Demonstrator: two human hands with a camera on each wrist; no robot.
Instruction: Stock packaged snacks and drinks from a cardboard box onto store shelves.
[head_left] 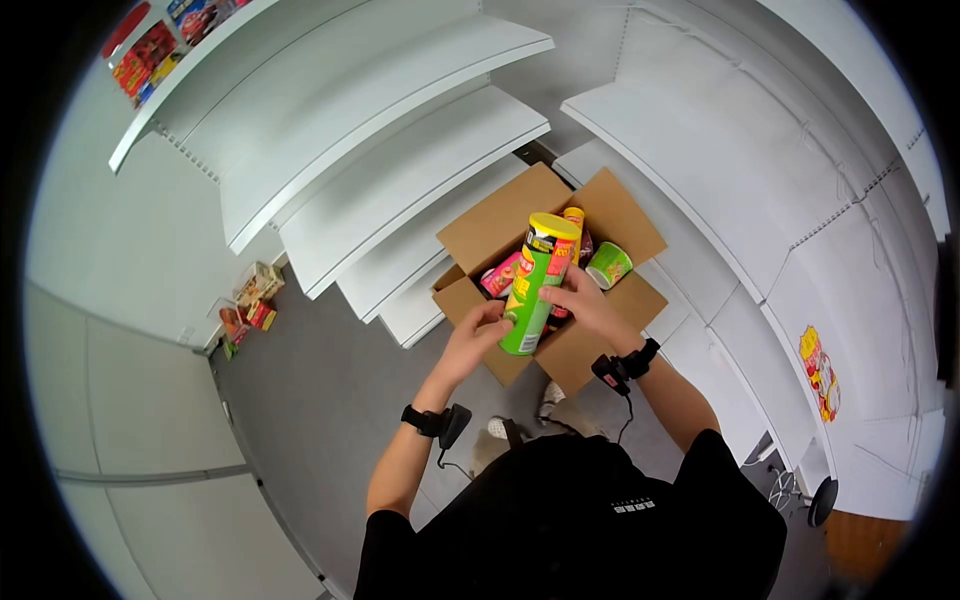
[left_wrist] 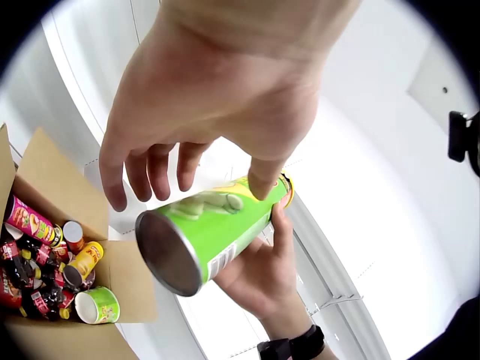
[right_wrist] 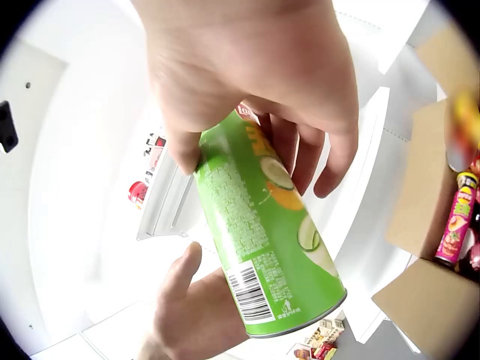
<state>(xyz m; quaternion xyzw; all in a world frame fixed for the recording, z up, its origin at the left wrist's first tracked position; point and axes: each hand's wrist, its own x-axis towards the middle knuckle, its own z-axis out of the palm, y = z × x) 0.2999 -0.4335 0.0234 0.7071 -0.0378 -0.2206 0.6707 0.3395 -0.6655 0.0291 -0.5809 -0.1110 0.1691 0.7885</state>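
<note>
- Lifting: fingers of my right hand (head_left: 588, 300) clamp the tall green crisp tube (head_left: 535, 285) over the brown cardboard box (head_left: 480, 225); left hand (head_left: 482, 328) fingers apart, thumb touching.
- Next, I judge, calls for a firm grip.

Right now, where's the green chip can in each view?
Head: green chip can at centre, above the open cardboard box.
Left wrist: can central, tilted, metal bottom toward camera.
Right wrist: can central, barcode near its lower end.
Shared landmark: the box; lower left in left wrist, right edge in right wrist.
</note>
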